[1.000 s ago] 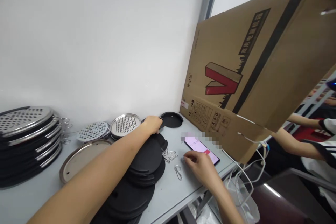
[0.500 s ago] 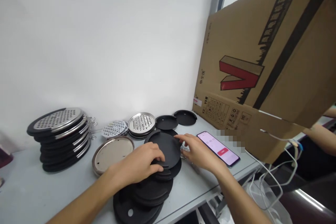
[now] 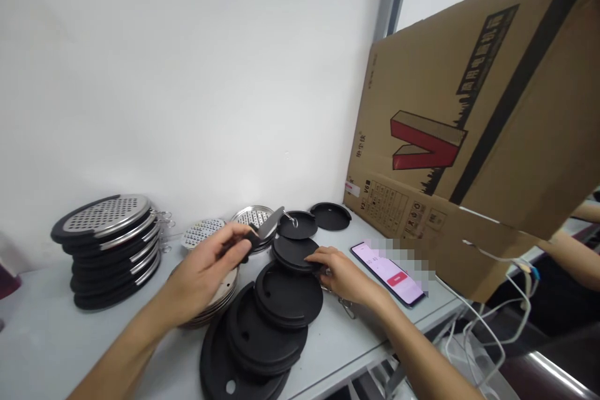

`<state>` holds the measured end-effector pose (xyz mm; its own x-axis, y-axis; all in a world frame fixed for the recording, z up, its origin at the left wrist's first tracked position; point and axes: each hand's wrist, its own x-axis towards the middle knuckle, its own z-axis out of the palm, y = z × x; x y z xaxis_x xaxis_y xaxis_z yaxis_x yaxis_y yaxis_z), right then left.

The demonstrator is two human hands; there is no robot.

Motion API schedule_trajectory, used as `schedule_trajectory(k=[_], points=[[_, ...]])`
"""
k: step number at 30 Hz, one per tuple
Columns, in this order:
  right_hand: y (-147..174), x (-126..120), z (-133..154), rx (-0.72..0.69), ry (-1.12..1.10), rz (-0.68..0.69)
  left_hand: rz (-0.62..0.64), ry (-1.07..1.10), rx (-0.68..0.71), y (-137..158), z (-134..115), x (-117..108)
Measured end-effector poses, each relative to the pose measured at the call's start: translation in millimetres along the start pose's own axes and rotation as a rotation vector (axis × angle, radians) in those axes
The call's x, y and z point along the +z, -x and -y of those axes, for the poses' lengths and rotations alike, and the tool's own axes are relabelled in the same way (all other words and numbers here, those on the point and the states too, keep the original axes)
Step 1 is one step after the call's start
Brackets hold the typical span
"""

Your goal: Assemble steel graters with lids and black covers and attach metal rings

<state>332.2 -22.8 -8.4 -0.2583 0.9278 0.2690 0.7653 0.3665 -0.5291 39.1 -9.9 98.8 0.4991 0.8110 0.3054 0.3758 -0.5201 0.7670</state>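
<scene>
My left hand (image 3: pixel 213 269) pinches a thin black disc (image 3: pixel 270 222), raised and tilted nearly edge-on, with a small metal ring at its far end. Below and to the right, my right hand (image 3: pixel 342 272) has its fingers bent at the edge of a small black rimmed disc (image 3: pixel 294 251); whatever lies between thumb and fingers is hidden. Metal ring clips (image 3: pixel 345 307) show just under that hand. Larger black rimmed discs (image 3: pixel 288 294) overlap in a row towards me. Behind my left hand, a stack of round metal plates (image 3: pixel 213 312) is partly covered.
A tall stack of black-rimmed round graters (image 3: pixel 110 250) stands at left. Loose grater plates (image 3: pixel 201 232) and two black rimmed discs (image 3: pixel 330 215) lie along the wall. A phone (image 3: pixel 389 275) lies at right before a big cardboard box (image 3: pixel 435 106). White cables (image 3: pixel 492 325) hang beyond the table edge.
My left hand has lifted the black disc off the pile and moved it up and left, turning it edge-on. My right hand stays near the pile's right edge, slightly lower.
</scene>
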Motion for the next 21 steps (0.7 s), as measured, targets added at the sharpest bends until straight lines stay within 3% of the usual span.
schedule_trajectory(k=[5,11,13,15,17,19,21], points=[[2,-6,27,-0.061,-0.199,0.115,-0.187,0.219,-0.113,7,11,-26],[-3,-2,66,-0.141,-0.386,0.215,-0.252,0.595,-0.117,10,19,-23],[-14,-6,76,-0.109,-0.459,0.135,-0.267,0.632,-0.124,11,23,-21],[-28,-12,88,-0.088,-0.511,-0.079,-0.265,0.608,-0.139,13,26,-21],[-43,-17,101,-0.16,-0.506,-0.26,-0.268,0.53,-0.142,15,26,-23],[-57,-18,112,-0.284,-0.457,-0.282,-0.288,0.426,-0.145,17,22,-28],[-66,-17,115,-0.344,-0.432,-0.201,-0.297,0.342,-0.172,20,16,-34]])
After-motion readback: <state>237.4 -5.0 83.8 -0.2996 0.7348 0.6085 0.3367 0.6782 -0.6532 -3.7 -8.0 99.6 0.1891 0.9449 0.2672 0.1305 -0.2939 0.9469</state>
